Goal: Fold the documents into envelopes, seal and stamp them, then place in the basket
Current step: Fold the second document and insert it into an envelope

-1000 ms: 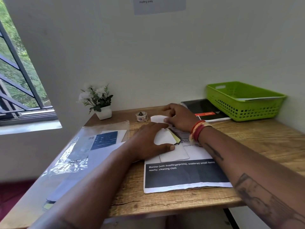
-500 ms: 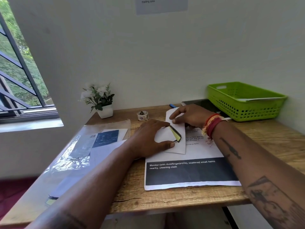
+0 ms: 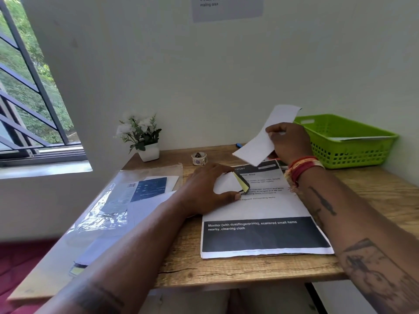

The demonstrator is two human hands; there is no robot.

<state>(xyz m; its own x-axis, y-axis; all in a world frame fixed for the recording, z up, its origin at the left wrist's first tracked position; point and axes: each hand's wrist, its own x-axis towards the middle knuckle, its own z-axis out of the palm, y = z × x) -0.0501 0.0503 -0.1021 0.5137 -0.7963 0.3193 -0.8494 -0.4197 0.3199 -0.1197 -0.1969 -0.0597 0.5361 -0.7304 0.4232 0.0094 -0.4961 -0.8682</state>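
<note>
A pale wall backs the wooden desk. The right hand pinches a long white paper envelope aloft, just left of the green plastic mesh basket. The left hand holds a small white pad with a yellow-and-black edge against the printed document sheet. My advice: carry the envelope level over the rim, then release it. The basket's contents and the pad's identity are unclear.

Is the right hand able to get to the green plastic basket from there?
Probably yes. The right hand holds a white envelope in the air just beside the green plastic basket, and nothing stands between them.
</note>
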